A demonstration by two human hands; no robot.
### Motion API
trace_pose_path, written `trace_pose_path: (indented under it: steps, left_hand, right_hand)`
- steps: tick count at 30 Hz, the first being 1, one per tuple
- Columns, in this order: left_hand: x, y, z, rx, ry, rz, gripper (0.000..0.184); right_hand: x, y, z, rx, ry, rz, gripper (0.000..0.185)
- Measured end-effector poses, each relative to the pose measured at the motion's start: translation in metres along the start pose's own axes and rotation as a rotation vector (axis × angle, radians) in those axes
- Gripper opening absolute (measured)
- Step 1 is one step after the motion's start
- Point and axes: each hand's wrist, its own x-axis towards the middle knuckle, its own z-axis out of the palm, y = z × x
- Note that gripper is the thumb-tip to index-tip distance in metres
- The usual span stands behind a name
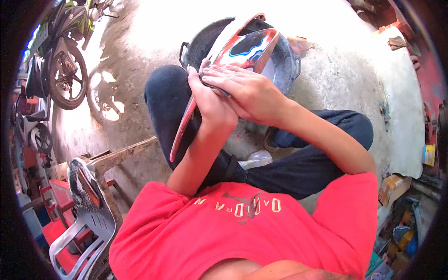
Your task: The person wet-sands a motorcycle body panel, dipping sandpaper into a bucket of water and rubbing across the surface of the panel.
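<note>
From my end, far left: a motorbike [67, 70] upper left, a grey chair [100, 221] lower left, wood frame [123, 155] beside it. Now the knee [165, 91], and upper centre, the glossy panel [252, 44], slanting across the basin [205, 39] and hiding part of it. Left hand [212, 100]: curled round the panel's edge. Right hand [249, 88]: fingers stretched flat, covering the panel's middle; I can't tell whether it grips anything. Right side: pale sheet [406, 112], box [394, 189], clutter lower right. Underneath, rough concrete floor [338, 88], glaring white towards the top.
</note>
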Motion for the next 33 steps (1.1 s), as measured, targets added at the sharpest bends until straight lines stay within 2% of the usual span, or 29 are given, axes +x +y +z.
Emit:
trace_pose_path:
  steps: [1,2,4,5,7,8,9,11,12,14,16,17,20,22,23,25,27,30,31,32,33]
  left_hand:
    - [0.001,0.000,0.002,0.025,0.008,0.028,0.055]
    - [-0.003,0.001,0.005,-0.014,-0.057,-0.053,0.056]
    - [-0.014,0.002,0.022,0.016,0.069,-0.074,0.054]
    - [-0.016,0.001,0.025,0.066,0.106,-0.075,0.054]
    - [-0.012,-0.003,0.017,0.041,0.015,-0.041,0.053]
    - [-0.010,-0.005,0.011,0.026,-0.023,-0.021,0.053]
    - [-0.009,-0.006,0.008,0.031,0.012,-0.004,0.054]
    - [-0.006,-0.005,0.003,0.043,0.069,0.034,0.057]
    - [-0.005,-0.004,-0.003,-0.031,-0.043,-0.052,0.058]
    - [-0.013,0.001,0.015,-0.018,0.057,-0.052,0.057]
    - [-0.015,0.001,0.016,-0.010,0.095,-0.055,0.057]
    - [-0.014,0.002,0.015,-0.034,0.073,-0.052,0.057]
    - [-0.007,0.003,0.003,-0.023,0.044,0.011,0.058]
    - [-0.005,0.006,0.002,-0.058,-0.047,-0.013,0.059]
    - [-0.010,0.007,0.009,-0.088,-0.008,-0.046,0.058]
    - [-0.016,0.008,0.022,-0.016,0.164,-0.062,0.057]
    - [-0.017,0.006,0.019,-0.044,0.130,-0.058,0.056]
    - [-0.005,-0.002,0.000,-0.094,0.003,0.003,0.056]
    - [-0.001,-0.001,-0.004,-0.104,-0.058,0.030,0.056]
    - [-0.003,0.000,-0.009,-0.085,-0.166,-0.048,0.055]
    - [-0.011,0.004,0.011,-0.073,0.026,-0.048,0.055]
  right_hand:
    - [0.000,0.002,-0.002,-0.008,0.011,-0.072,0.037]
    - [-0.002,0.013,-0.007,-0.039,-0.023,0.029,0.037]
    - [-0.004,0.054,-0.017,-0.088,-0.053,0.306,0.038]
    - [-0.004,0.062,-0.023,-0.227,-0.110,0.401,0.038]
    - [-0.004,0.039,-0.014,-0.173,-0.084,0.302,0.038]
    - [-0.006,0.026,-0.004,-0.119,-0.020,0.103,0.039]
    - [-0.005,0.001,-0.004,-0.038,-0.024,0.028,0.040]
    - [-0.002,-0.003,-0.009,0.028,-0.031,-0.077,0.041]
    - [-0.002,0.010,-0.012,-0.009,-0.057,0.004,0.041]
    - [-0.003,0.058,-0.017,-0.078,-0.096,0.257,0.040]
    - [-0.001,0.058,-0.019,-0.212,-0.101,0.291,0.038]
    - [-0.005,0.050,-0.012,-0.183,-0.070,0.248,0.037]
    - [0.002,-0.011,-0.004,-0.039,0.008,-0.053,0.035]
    - [0.003,0.012,-0.008,-0.081,-0.043,-0.047,0.034]
    - [0.002,0.029,-0.012,-0.105,-0.065,-0.040,0.033]
    - [0.002,0.055,-0.019,-0.203,-0.125,0.181,0.034]
    - [0.006,0.052,-0.021,-0.212,-0.166,0.275,0.034]
    - [0.014,0.002,-0.004,-0.014,0.003,-0.130,0.034]
    - [0.015,0.009,-0.006,-0.067,-0.036,-0.101,0.034]
    - [0.013,0.024,-0.010,-0.120,-0.075,-0.067,0.034]
    - [0.011,0.042,-0.014,-0.176,-0.111,-0.031,0.034]
